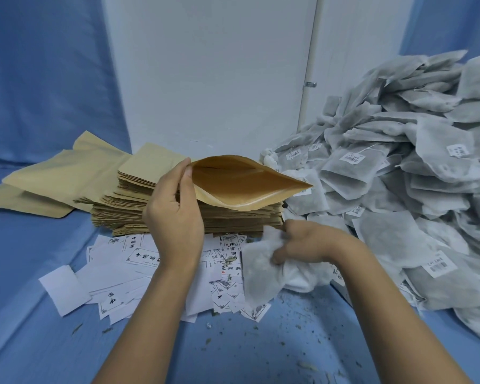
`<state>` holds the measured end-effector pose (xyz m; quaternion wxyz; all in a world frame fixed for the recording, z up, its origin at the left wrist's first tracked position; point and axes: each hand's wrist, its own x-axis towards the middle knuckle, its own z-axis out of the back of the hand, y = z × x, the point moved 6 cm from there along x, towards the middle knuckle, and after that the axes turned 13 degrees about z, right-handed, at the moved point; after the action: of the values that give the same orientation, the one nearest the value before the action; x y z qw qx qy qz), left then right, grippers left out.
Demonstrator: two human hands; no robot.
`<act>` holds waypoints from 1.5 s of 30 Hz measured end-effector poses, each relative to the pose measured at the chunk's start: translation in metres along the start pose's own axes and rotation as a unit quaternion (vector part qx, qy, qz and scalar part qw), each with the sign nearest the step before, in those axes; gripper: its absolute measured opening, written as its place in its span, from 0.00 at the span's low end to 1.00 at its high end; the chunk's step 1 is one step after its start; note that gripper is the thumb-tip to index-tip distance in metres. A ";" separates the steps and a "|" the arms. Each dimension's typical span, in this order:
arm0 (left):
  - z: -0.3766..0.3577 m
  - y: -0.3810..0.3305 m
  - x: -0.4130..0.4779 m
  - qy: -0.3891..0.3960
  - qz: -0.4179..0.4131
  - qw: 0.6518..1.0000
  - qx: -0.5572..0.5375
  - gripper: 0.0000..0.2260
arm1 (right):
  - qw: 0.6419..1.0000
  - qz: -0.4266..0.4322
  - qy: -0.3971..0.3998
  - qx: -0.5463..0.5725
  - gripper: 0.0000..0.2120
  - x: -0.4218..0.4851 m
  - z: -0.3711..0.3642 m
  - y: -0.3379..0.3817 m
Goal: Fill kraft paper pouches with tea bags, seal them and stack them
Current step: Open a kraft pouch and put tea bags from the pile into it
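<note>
The left hand point(175, 217) pinches the near left corner of a brown paper pouch point(241, 184), thumb on the upper lip and fingers curled behind, a tight grip that holds the mouth spread wide so the darker lining shows. The pouch lies tilted on its side just above a tall stack of flat pouches point(128, 206), with its far corner pointing right.

Lower and to the right, the right hand point(305, 242) has its grip closed on a white mesh tea bag point(261, 267). The fingers bunch its top edge while the rest hangs down onto the paper below. This bag sits just below and in front of the open mouth, not yet inside.

Under both hands, small white printed labels point(139, 259) lie scattered on the blue-covered counter point(39, 273), with dry tea crumbs point(302, 322) nearer the person. A few larger flat pouches point(53, 178) lie left of the stack. A big heap of tea bags point(399, 167), some with barcode tags, fills the right side against a white wall point(205, 65).
</note>
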<state>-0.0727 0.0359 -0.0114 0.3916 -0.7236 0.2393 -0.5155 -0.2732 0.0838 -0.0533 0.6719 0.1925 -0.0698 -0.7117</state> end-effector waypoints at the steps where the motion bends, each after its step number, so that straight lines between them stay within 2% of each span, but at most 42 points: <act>1: -0.001 0.000 -0.001 0.006 -0.005 1.000 0.005 0.11 | 0.999 0.019 -0.028 0.027 0.21 -0.002 0.005 0.002; 3: -0.003 0.001 -0.002 0.024 -0.015 0.999 0.021 0.11 | 0.989 0.055 -0.078 0.116 0.24 -0.007 0.017 0.005; 4: -0.005 0.002 -0.003 0.034 -0.014 0.999 0.028 0.11 | 0.974 0.081 -0.088 0.194 0.26 -0.010 0.022 0.007; 7: -0.011 0.003 -0.005 0.055 -0.014 0.997 0.048 0.10 | 0.885 0.181 -0.047 0.427 0.26 -0.021 0.027 0.022; 10: -0.015 0.006 -0.007 0.094 -0.026 0.992 0.081 0.10 | 0.829 0.264 0.012 0.493 0.24 -0.030 0.031 0.037; 12: -0.017 0.008 -0.010 0.116 -0.031 0.987 0.110 0.11 | 0.802 0.247 0.006 0.544 0.21 -0.029 0.033 0.038; 16: -0.022 0.005 -0.016 0.127 -0.077 0.975 0.166 0.11 | 0.842 0.128 -0.132 0.508 0.16 -0.012 0.033 0.013; 22: -0.023 0.005 -0.016 0.124 -0.098 0.970 0.185 0.11 | 0.781 0.059 -0.299 0.545 0.14 -0.010 0.044 -0.008; 23: -0.022 0.004 -0.016 0.120 -0.096 0.971 0.181 0.11 | 0.796 0.045 -0.332 0.503 0.13 -0.010 0.045 -0.011; 26: -0.024 0.000 -0.019 0.105 -0.096 0.972 0.189 0.10 | 0.903 0.014 -0.365 0.226 0.14 -0.008 0.046 -0.009; 28: -0.026 -0.003 -0.024 0.104 -0.090 0.972 0.189 0.10 | 0.924 0.001 -0.368 0.103 0.15 -0.005 0.044 -0.006; 30: -0.027 -0.006 -0.026 0.100 -0.099 0.971 0.196 0.11 | 0.924 0.002 -0.374 0.076 0.15 -0.005 0.044 -0.006; 32: -0.027 -0.008 -0.026 0.096 -0.111 0.968 0.206 0.10 | 0.914 0.017 -0.382 0.134 0.14 -0.006 0.046 -0.007; 33: -0.027 -0.009 -0.025 0.096 -0.123 0.965 0.212 0.10 | 0.892 0.020 -0.391 0.224 0.12 -0.007 0.046 -0.010; 34: -0.028 -0.009 -0.026 0.099 -0.140 0.960 0.220 0.10 | 0.855 0.023 -0.381 0.352 0.10 -0.008 0.045 -0.011; 36: -0.030 -0.008 -0.027 0.110 -0.169 0.953 0.227 0.09 | 0.741 0.049 -0.309 0.594 0.10 -0.007 0.039 -0.003; 37: -0.030 -0.007 -0.028 0.113 -0.175 0.951 0.227 0.08 | 0.701 0.074 -0.260 0.660 0.11 -0.005 0.038 0.003; 38: -0.031 -0.007 -0.029 0.113 -0.178 0.951 0.227 0.08 | 0.686 0.096 -0.218 0.688 0.13 -0.005 0.037 0.010; 40: -0.030 -0.007 -0.029 0.106 -0.181 0.951 0.226 0.08 | 0.693 0.115 -0.194 0.685 0.14 -0.004 0.036 0.018; 42: -0.030 -0.009 -0.029 0.098 -0.178 0.955 0.214 0.09 | 0.693 0.085 -0.239 0.675 0.14 0.003 0.035 0.015; 45: -0.032 -0.014 -0.033 0.091 -0.186 0.958 0.196 0.10 | 0.733 0.037 -0.311 0.604 0.11 0.026 0.032 0.015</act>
<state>-0.1148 0.0588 -0.0130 0.3997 -0.6141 0.0292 -0.6800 -0.2715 0.0515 -0.0235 0.3808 0.3226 -0.6975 -0.5142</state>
